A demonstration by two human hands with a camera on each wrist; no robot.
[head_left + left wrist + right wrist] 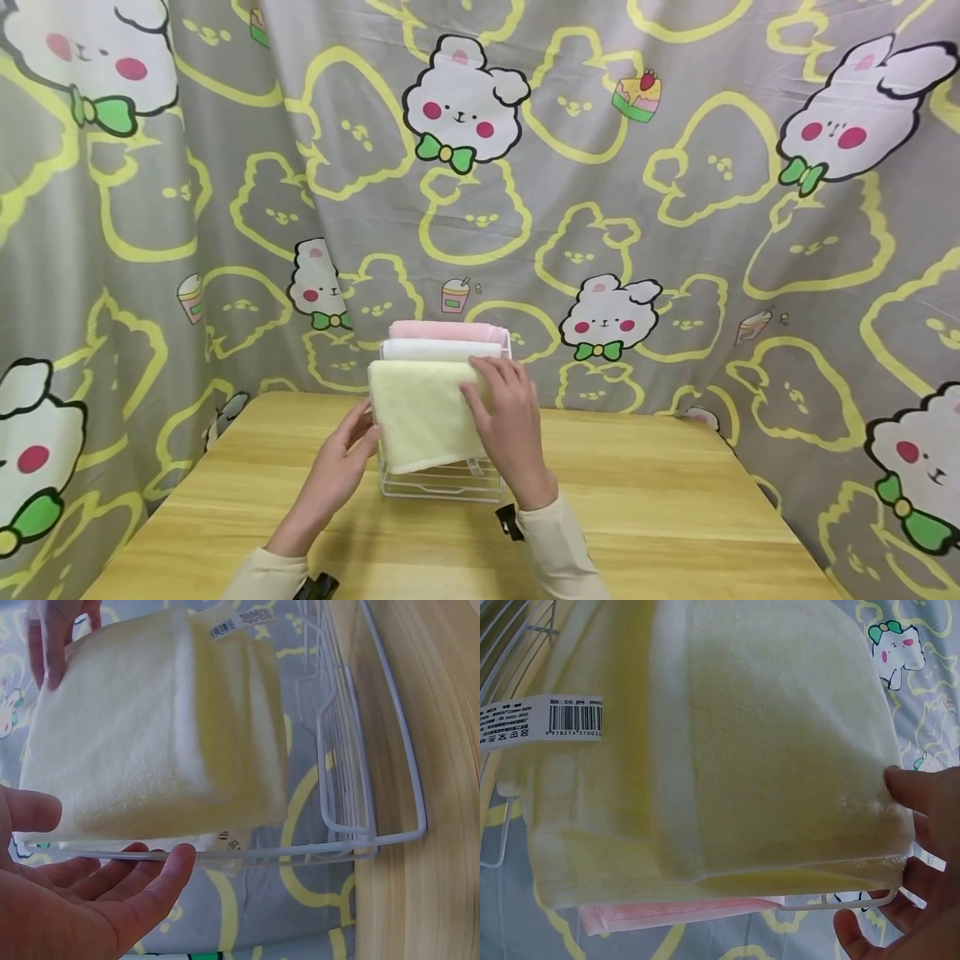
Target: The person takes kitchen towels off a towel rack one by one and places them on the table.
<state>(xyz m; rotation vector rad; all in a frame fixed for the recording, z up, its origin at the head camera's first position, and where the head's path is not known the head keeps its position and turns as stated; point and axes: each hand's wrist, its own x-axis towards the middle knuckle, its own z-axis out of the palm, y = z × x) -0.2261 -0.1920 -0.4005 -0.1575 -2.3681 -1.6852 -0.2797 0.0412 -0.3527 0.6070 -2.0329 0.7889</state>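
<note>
A folded pale yellow towel hangs at the front of a white wire rack, over its top. My right hand pinches the towel's upper right edge, thumb on the front face and fingers at the side, as the right wrist view shows. At the rack's left side is my left hand. Its fingers lie loosely along the outside of the wire, and its thumb stands apart near the towel. A white label with a barcode sticks out from the towel's lower edge.
Behind the yellow towel, a white towel and a pink towel hang on the same rack. The rack stands on a wooden table. A grey curtain with cartoon prints surrounds the table's back and sides.
</note>
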